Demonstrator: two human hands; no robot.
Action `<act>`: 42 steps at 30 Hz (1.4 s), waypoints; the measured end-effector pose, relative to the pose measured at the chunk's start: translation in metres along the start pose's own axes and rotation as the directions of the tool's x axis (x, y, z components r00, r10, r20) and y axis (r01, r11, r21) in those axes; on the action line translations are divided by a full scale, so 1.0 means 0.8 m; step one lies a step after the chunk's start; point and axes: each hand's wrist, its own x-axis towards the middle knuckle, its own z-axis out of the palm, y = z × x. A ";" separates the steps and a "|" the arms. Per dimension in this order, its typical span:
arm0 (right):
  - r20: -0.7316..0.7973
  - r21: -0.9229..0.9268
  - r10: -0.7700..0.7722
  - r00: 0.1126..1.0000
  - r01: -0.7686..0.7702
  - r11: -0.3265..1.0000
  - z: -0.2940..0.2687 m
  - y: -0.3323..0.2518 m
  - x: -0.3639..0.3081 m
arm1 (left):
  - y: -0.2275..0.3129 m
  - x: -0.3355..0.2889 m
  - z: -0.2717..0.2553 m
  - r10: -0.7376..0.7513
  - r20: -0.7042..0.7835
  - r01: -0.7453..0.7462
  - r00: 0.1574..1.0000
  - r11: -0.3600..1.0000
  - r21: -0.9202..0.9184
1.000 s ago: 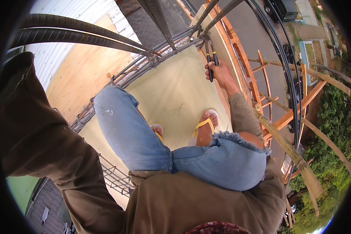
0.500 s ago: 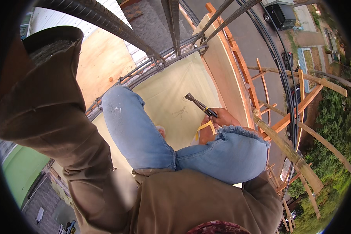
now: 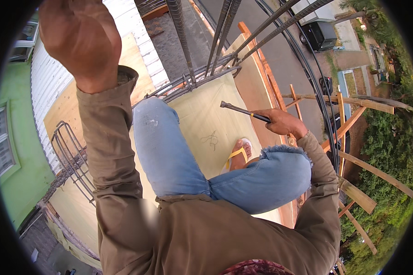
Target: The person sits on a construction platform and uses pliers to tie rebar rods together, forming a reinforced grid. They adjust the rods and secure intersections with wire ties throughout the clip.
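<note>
My right hand (image 3: 281, 123) is wrapped round the black handles of a pair of pincers (image 3: 243, 110), whose jaws point left over the pale board (image 3: 192, 114). The jaws look closed and touch nothing. High at the upper left, close to the camera, my left hand (image 3: 80, 46) is raised with its fingers curled in. Whatever it may hold is hidden. A few thin bent wires (image 3: 211, 140) lie on the board between my knees and the rebar. My foot in a yellow-strapped flip-flop (image 3: 236, 158) rests on the same board.
Upright ribbed steel bars (image 3: 181, 41) rise from tied horizontal rebar (image 3: 206, 78) ahead of me. A plywood side panel (image 3: 257, 110) edges the board on the right. Beyond it are timber scaffolding (image 3: 348, 126), black cables (image 3: 323, 91) and a road far below. A steel cage (image 3: 71, 151) stands left.
My left hand has come into view at the upper left as that arm swung. My right hand lifted the pincers up and to the right, away from my foot.
</note>
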 end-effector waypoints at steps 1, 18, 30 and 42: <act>-0.041 0.044 0.012 0.999 -0.010 0.999 -0.010 -0.004 -0.023 | -0.023 -0.065 0.025 -0.020 -0.213 0.061 0.977 0.980 0.191; -0.781 0.098 -0.203 0.591 0.437 0.894 -0.062 -0.100 -0.013 | 0.016 -0.313 0.046 -0.752 -0.496 0.754 0.434 0.604 -0.257; -0.996 -0.081 0.013 -0.094 0.916 0.393 -0.228 -0.138 0.077 | -0.186 -0.181 -0.214 -0.820 -0.233 0.682 0.522 0.238 0.691; -0.906 -0.373 -0.078 -0.416 0.698 0.611 -0.229 -0.143 0.080 | -0.455 -0.299 -0.180 -0.961 0.144 -0.247 0.237 0.084 0.965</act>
